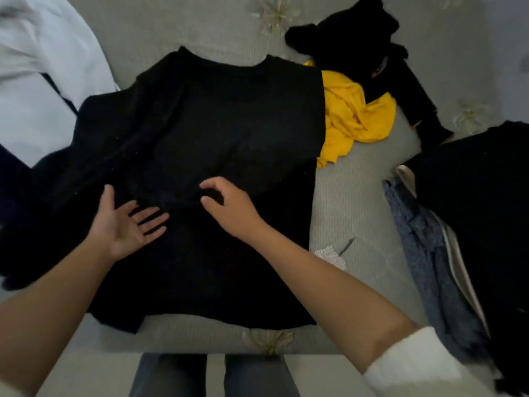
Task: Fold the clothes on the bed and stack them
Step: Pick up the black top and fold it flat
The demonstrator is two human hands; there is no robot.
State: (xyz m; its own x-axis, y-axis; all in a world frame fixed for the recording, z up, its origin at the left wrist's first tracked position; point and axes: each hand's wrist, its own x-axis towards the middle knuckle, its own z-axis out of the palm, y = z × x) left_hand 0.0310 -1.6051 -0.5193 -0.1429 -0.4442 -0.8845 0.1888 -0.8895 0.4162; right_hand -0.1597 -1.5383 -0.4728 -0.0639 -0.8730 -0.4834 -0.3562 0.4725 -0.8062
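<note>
A grey bed (357, 196) carries a black sweater (200, 124) spread flat in the middle, neck away from the person. A white garment (37, 81) lies at the far left and a dark pile (472, 210) at the right, with a yellow top (352, 116) crumpled just beside the sweater. The left hand (126, 222) rests palm up on the sweater, fingers spread; the right hand (229, 207) pinches a fold at its middle
</note>
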